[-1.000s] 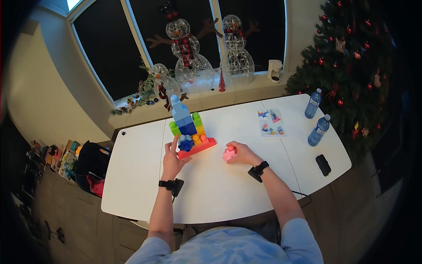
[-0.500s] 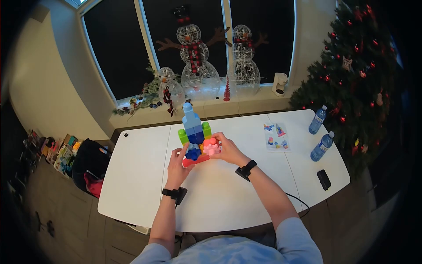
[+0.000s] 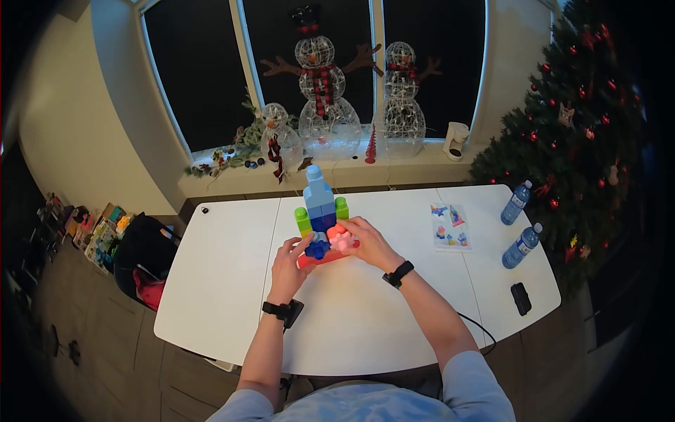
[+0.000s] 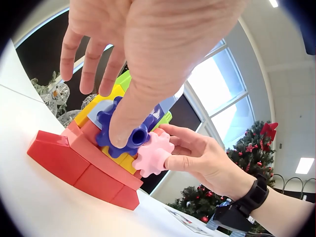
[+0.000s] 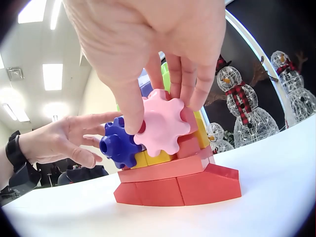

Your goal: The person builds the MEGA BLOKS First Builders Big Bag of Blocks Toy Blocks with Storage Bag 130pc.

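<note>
A toy build of big plastic blocks stands on the white table, with a red base (image 5: 158,190), yellow and green blocks and a light blue tower (image 3: 319,193). My right hand (image 3: 373,247) pinches a pink gear (image 5: 165,123) between thumb and fingers, up against the front right of the build. A dark blue gear (image 5: 121,143) sits on the front left, right beside the pink one. My left hand (image 3: 286,271) is at that blue gear, its thumb over the gear's face in the left wrist view and its other fingers stretched out.
On the right of the table (image 3: 211,295) lie a picture sheet (image 3: 452,228) and a black case (image 3: 520,299), with two water bottles (image 3: 517,202) behind. Wire snowmen (image 3: 327,105) stand on the window sill. A decorated tree (image 3: 562,155) rises at the right.
My right hand has carried the pink gear leftward from over the table to the build, beside the blue gear. The left hand stays by the blue gear. The head view has shifted.
</note>
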`<state>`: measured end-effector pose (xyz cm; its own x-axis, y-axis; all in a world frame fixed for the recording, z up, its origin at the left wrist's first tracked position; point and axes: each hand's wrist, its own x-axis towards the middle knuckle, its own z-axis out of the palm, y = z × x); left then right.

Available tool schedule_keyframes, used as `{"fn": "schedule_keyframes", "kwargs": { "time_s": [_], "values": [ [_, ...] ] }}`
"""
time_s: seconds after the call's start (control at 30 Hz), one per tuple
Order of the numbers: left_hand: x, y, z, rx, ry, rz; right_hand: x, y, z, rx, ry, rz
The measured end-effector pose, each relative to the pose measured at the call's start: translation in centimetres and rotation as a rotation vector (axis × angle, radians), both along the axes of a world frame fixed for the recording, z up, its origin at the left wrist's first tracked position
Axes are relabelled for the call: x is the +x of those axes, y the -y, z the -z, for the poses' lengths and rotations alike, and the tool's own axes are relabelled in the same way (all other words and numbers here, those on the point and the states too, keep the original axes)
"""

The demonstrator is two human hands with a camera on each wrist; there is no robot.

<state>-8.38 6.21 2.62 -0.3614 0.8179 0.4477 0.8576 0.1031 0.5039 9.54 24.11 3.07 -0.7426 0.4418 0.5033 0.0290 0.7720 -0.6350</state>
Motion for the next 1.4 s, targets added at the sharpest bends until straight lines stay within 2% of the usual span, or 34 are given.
{"fn": "schedule_keyframes", "kwargs": {
  "time_s": [0.23,0.3,0.63,0.87,0.93,1.0,1.07,1.13,1.17,1.23,1.27,1.33,1.37,1.4],
  "values": [
    [0.1,0.2,-0.3,-0.047,0.067,-0.008,-0.2,0.8,-0.7,-0.086,0.008,0.030],
    [0.0,0.1,-0.1,-0.051,0.095,-0.002,-0.4,1.0,-0.6,0.156,-0.023,0.068],
    [-0.1,-0.2,0.5,-0.048,0.173,0.016,-1.2,0.8,-0.7,0.216,0.130,0.187],
    [-0.1,-0.4,1.1,-0.024,0.137,0.009,-1.0,1.2,-1.1,0.198,0.235,0.229],
    [-0.3,-0.4,1.2,-0.010,0.044,-0.010,-0.5,1.0,-0.9,0.212,0.273,0.235],
    [-0.2,0.0,1.0,0.041,0.021,0.011,0.8,0.6,-0.9,0.166,0.338,0.202],
    [-0.2,0.3,0.6,0.100,-0.005,0.034,2.8,0.4,0.1,0.123,0.270,0.228],
    [-0.1,1.1,0.5,0.243,0.306,-0.053,5.4,-0.3,1.5,-0.012,0.211,0.269],
    [-0.9,1.5,1.1,0.244,0.307,-0.048,7.0,-1.2,2.5,-0.056,0.248,0.276],
    [-3.6,2.0,3.2,0.048,0.339,-0.084,10.3,-3.6,5.1,-0.117,0.305,0.299],
    [-4.5,2.5,4.0,0.050,0.340,-0.083,12.0,-3.8,5.4,-0.186,0.269,0.317],
    [-5.8,3.3,5.2,-0.102,0.393,-0.033,15.5,-4.8,6.8,-0.227,0.257,0.364],
    [-6.0,3.6,5.1,-0.097,0.393,-0.029,16.8,-4.9,6.7,-0.385,0.257,0.384],
    [-6.1,3.9,5.1,-0.236,0.486,-0.080,18.1,-4.9,6.8,-0.506,0.272,0.421]
  ]
}}
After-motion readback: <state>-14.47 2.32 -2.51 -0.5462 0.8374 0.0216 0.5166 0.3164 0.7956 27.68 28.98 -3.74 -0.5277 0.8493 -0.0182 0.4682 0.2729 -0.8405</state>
